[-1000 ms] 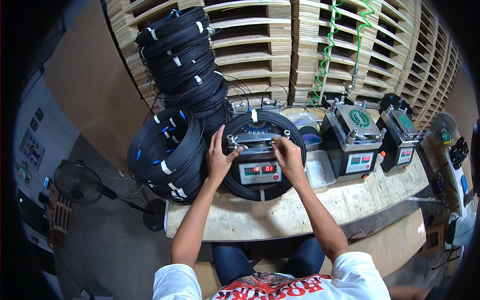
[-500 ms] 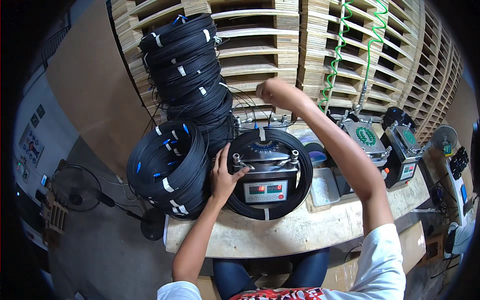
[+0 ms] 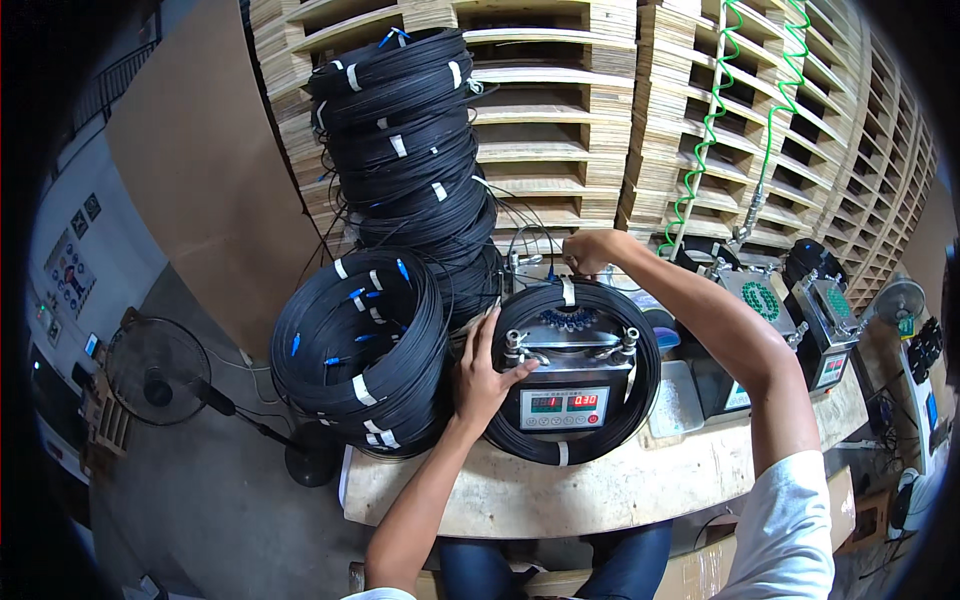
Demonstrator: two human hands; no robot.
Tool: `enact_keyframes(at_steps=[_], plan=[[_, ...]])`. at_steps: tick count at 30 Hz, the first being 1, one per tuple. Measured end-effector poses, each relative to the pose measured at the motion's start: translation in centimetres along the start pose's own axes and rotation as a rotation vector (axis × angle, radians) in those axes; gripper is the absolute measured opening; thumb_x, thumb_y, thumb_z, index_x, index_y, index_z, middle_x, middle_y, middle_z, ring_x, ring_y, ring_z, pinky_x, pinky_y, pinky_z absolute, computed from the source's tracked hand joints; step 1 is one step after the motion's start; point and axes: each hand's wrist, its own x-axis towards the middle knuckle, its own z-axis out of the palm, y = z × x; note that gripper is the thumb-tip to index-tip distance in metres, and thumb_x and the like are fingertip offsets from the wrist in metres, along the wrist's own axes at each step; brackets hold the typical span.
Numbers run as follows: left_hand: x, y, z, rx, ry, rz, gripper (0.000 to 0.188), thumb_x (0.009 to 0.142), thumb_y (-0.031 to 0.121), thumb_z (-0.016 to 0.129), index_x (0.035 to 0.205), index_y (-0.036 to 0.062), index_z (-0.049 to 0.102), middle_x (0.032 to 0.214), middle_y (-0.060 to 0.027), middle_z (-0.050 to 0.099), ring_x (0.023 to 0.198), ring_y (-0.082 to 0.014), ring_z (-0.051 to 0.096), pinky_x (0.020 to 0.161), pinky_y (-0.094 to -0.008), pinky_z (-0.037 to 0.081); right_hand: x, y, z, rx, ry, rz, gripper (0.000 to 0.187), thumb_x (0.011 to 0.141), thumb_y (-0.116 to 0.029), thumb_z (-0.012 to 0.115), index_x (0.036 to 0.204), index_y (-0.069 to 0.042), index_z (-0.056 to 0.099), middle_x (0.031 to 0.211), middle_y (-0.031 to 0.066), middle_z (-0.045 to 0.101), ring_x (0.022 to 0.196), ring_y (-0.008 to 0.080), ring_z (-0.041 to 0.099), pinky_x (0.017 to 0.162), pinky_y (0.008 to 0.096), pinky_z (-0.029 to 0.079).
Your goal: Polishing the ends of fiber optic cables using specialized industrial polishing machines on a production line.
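A coil of black cable with white tape bands is looped around a machine with a digital display panel. My left hand lies against the coil's left side, fingers stretched out and thumb toward the machine's front-left clamp knob. Behind the coil, at the machine's back right corner, is my right hand. Its fingers are curled closed, and what they grip is hidden. Just left of it, a blue connector stands at the machine's rear. A ring of blue connector ends shows on its top.
Left of the machine stand a wide stack of black cable coils and a taller stack behind it. A clear tray and two similar machines sit to the right. Wooden pallets rise behind; a floor fan is at left.
My right hand has come down from above the machine to its back right corner. My left hand stays at the coil. The display readings differ, and the whole view has shifted slightly.
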Motion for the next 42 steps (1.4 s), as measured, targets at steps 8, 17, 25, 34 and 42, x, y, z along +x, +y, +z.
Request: enact_keyframes(at_steps=[8,17,25,34,42], plan=[[0.0,0.0,1.1,-0.035,-0.005,0.03,0.09,0.079,0.057,0.073,0.143,0.0022,0.042,0.133,-0.0263,0.052,0.122,-0.0424,0.053,0.101,-0.0463,0.046,-4.6,-1.4,-3.6,0.36,0.08,0.132,0.02,0.09,-0.01,0.067,0.097,0.006,0.059,0.079,0.0178,0.069,0.069,0.0264,0.071,0.054,0.0332,0.06],[7.4,7.0,-2.1,0.11,-0.048,0.602,0.047,0.08,-0.004,0.066,0.126,0.0032,0.057,0.121,-0.0173,0.058,0.113,-0.0373,0.058,0.1,-0.0441,0.047,-10.2,-3.7,7.5,0.21,1.193,0.171,0.021,0.098,-0.024,0.056,0.103,-0.007,0.047,0.075,0.0225,0.065,0.074,0.0447,0.063,0.062,0.0564,0.047],[21.8,7.1,6.2,0.854,-1.027,0.265,0.027,0.08,0.009,0.069,0.106,0.0033,0.071,0.11,-0.0184,0.07,0.102,-0.0341,0.067,0.082,-0.0433,0.056,-9.2,-4.3,10.5,0.479,1.336,0.103,0.022,0.1,-0.022,0.053,0.096,-0.001,0.047,0.08,0.0237,0.064,0.078,0.0456,0.059,0.069,0.0528,0.043],[21.7,5.2,9.3,1.017,-1.165,0.19,0.031,0.075,0.005,0.067,0.105,0.0027,0.073,0.11,-0.0186,0.07,0.104,-0.0328,0.068,0.083,-0.0436,0.055,-9.0,-4.2,10.9,0.514,1.3,0.115,0.02,0.1,-0.02,0.054,0.098,-0.001,0.047,0.081,0.0264,0.064,0.078,0.0478,0.06,0.066,0.0554,0.044],[23.3,4.6,11.1,0.991,-1.328,0.121,0.029,0.076,0.005,0.064,0.103,-0.0005,0.073,0.103,-0.0207,0.071,0.094,-0.0331,0.07,0.078,-0.0413,0.055,-9.3,-3.6,10.5,0.541,1.311,0.075,0.019,0.098,-0.016,0.057,0.098,0.0,0.046,0.081,0.0265,0.064,0.078,0.0479,0.061,0.061,0.0527,0.046]])
